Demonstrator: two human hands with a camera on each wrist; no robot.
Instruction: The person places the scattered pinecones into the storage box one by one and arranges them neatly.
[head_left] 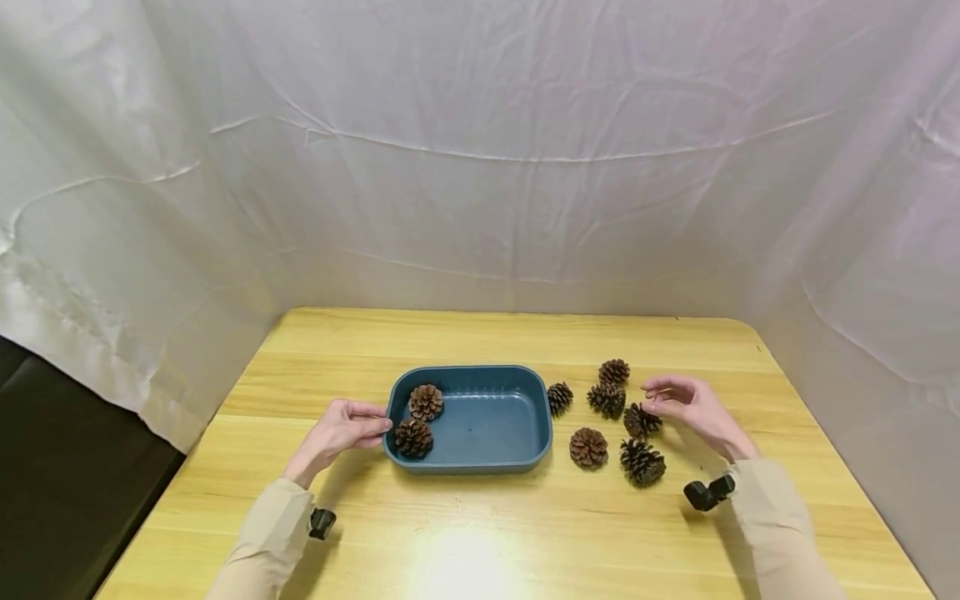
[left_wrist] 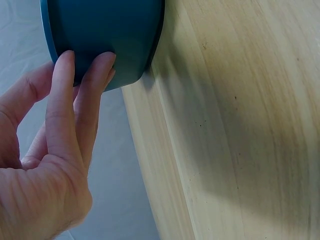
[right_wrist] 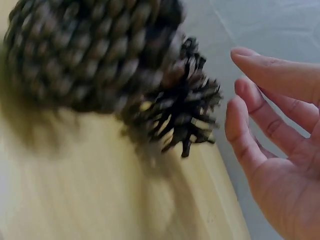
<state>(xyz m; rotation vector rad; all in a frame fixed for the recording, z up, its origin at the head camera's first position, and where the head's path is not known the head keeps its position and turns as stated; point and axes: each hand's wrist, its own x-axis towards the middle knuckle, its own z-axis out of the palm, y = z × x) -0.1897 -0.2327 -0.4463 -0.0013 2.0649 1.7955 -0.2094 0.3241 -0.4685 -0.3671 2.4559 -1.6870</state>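
Note:
My left hand (head_left: 341,435) pinches the left end of a dark blue plastic bin (head_left: 472,468). In the left wrist view, fingers (left_wrist: 62,105) lie against the bin's outer wall while the thumb goes up to its rim. Two brown pine cones, one behind (head_left: 426,402) and one in front (head_left: 413,437), sit inside at that end. Over on the right, my right hand (head_left: 693,410) hovers beside a dark pine cone (head_left: 642,421), its fingers loosely bent with nothing between them. The right wrist view shows a gap between the fingertips and a spiky pine cone (right_wrist: 185,117).
Several more pine cones lie between bin and right hand: one by the bin wall (head_left: 559,398), a round brown one (head_left: 588,447), a large front one (head_left: 642,462), two farther back (head_left: 607,400) (head_left: 614,372). A pale curtain (head_left: 517,208) hangs behind the wooden table (head_left: 465,337).

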